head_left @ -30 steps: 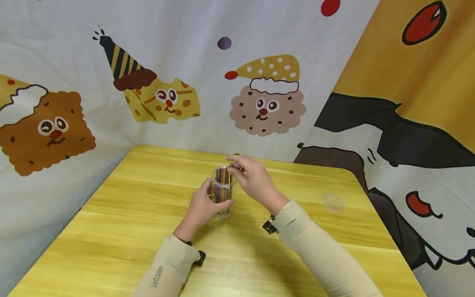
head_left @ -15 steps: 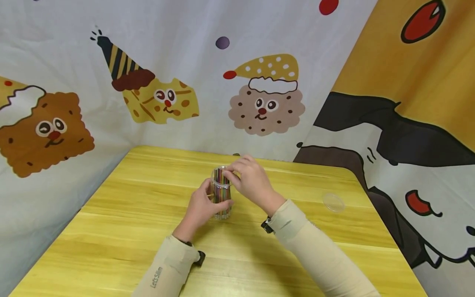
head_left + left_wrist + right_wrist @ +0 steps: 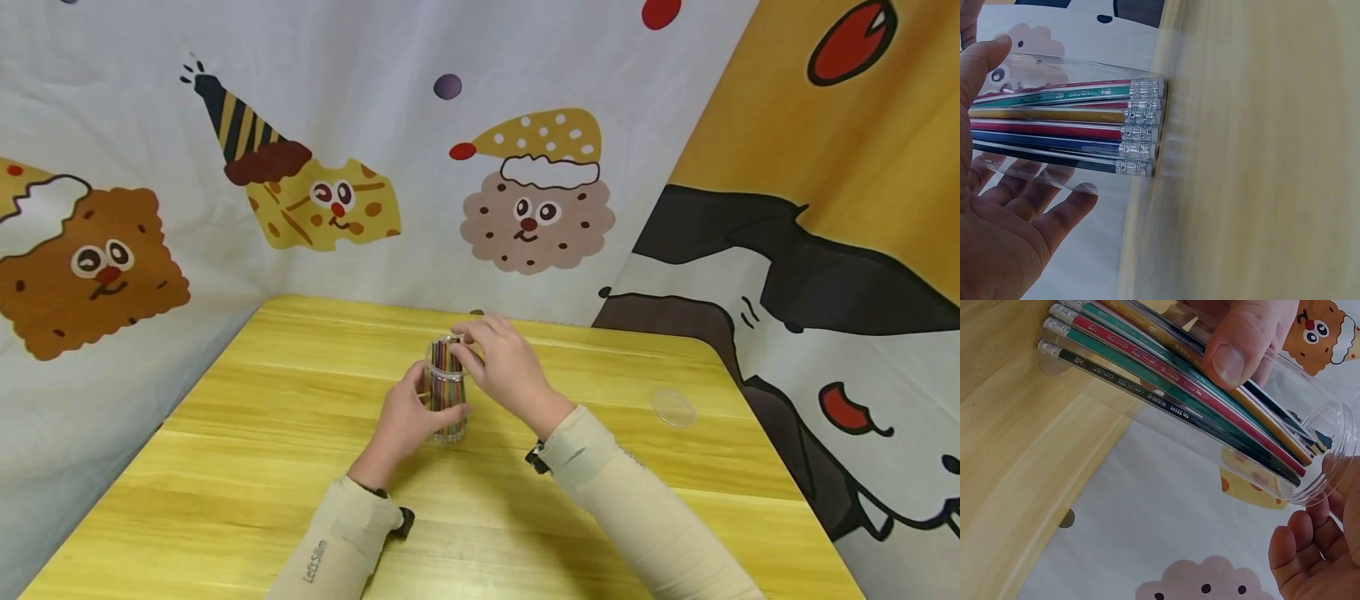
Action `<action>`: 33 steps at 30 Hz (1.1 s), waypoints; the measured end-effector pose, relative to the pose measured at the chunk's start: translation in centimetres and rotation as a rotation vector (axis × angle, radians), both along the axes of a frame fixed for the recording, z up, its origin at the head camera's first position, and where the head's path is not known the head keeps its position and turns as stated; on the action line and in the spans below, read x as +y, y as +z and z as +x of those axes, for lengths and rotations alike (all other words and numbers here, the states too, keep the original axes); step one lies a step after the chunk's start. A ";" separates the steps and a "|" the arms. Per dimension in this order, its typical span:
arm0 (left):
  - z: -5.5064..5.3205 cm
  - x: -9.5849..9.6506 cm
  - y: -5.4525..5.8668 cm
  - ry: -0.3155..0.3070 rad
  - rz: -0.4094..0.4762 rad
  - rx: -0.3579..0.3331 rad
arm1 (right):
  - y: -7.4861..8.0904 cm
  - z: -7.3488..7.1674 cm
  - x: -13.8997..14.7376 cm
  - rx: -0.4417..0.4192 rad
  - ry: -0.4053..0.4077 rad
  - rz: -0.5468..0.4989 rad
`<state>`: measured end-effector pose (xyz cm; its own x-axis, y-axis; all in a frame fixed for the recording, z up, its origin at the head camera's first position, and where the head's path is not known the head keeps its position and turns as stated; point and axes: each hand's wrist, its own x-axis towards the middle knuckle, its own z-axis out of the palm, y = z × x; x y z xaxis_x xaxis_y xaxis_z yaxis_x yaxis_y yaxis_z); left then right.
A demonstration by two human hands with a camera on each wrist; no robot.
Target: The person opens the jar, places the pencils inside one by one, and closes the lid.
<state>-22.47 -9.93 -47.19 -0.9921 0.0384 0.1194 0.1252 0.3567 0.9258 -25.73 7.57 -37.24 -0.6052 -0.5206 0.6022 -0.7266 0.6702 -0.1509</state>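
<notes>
While left hand (image 3: 405, 417) wraps the clear jar (image 3: 447, 392) of pencils (image 3: 1085, 125) at table (image 3: 225, 467) centre, right hand (image 3: 504, 367) hovers at rim, 1 o'clock, fingers loosely curled, nothing pinched; keep jar upright & steady.

Clear jar (image 3: 447, 392): red, green, gold, blue, black pencils (image 3: 1066, 125); yellow table (image 3: 262, 433).
</notes>
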 end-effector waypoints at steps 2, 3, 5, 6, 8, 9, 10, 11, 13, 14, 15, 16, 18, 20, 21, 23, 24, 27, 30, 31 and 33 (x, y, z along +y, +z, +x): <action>0.0 0.0 0.1 0.001 -0.001 -0.006 | 0.0 0.1 0.0 -0.017 -0.001 -0.011; 0.0 0.0 0.1 0.002 -0.001 -0.008 | 0.0 0.1 0.1 -0.023 0.000 -0.014; 0.1 0.0 0.1 0.004 -0.002 -0.007 | 0.0 0.1 0.1 -0.037 0.000 -0.017; 0.1 0.0 0.1 0.005 -0.001 -0.004 | 0.0 0.1 0.0 -0.045 0.003 -0.020; 0.1 -0.1 0.0 0.007 -0.002 0.001 | 0.1 0.1 -0.1 -0.061 0.004 -0.022; 0.2 -0.1 0.0 0.009 -0.004 0.002 | 0.1 0.1 -0.1 -0.070 0.006 -0.024; 0.2 -0.2 0.0 0.012 -0.007 0.005 | 0.1 0.1 -0.2 -0.079 0.006 -0.025; 0.2 -0.2 0.0 0.014 -0.009 0.005 | 0.1 0.1 -0.3 -0.086 0.008 -0.026; 0.2 -0.3 0.1 0.017 -0.014 0.002 | 0.1 0.0 -0.4 -0.093 0.003 -0.024; 0.2 -0.4 0.2 0.017 -0.017 0.000 | 0.1 0.0 -0.4 -0.094 0.000 -0.022; 0.2 -0.4 0.2 0.017 -0.019 0.000 | 0.1 0.0 -0.5 -0.095 -0.001 -0.021; 0.2 -0.4 0.2 0.014 -0.020 -0.001 | 0.1 0.0 -0.6 -0.096 -0.002 -0.020; 0.2 -0.5 0.3 0.011 -0.023 -0.002 | 0.1 0.0 -0.7 -0.099 -0.005 -0.017; 0.2 -0.6 0.3 0.011 -0.032 -0.004 | 0.2 0.1 -0.7 -0.110 -0.003 -0.017; 0.2 -0.6 0.4 0.010 -0.036 -0.005 | 0.2 0.1 -0.7 -0.126 0.001 -0.023; 0.1 -0.6 0.4 0.005 -0.048 -0.009 | 0.2 0.2 -0.4 -0.176 0.008 -0.040; 0.1 -0.6 0.5 -0.001 -0.053 -0.012 | 0.2 0.2 -0.1 -0.207 0.012 -0.052; 0.1 -0.5 0.7 -0.024 -0.063 -0.022 | 0.4 -0.1 1.4 -0.304 0.010 -0.091; 0.0 -0.4 0.9 -0.045 -0.071 -0.031 | 0.5 -0.7 3.6 -0.385 -0.022 -0.120; 0.0 -0.4 1.0 -0.049 -0.073 -0.032 | 0.5 -1.0 4.4 -0.409 -0.040 -0.130; 0.0 -0.5 1.0 -0.055 -0.077 -0.041 | 0.3 -1.6 6.2 -0.451 -0.067 -0.162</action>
<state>-22.42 -10.38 -46.15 -0.9923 0.0999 0.0735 0.1091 0.4206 0.9007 -27.35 13.80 -36.97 -0.8536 -0.3927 0.3423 -0.5208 0.6552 -0.5472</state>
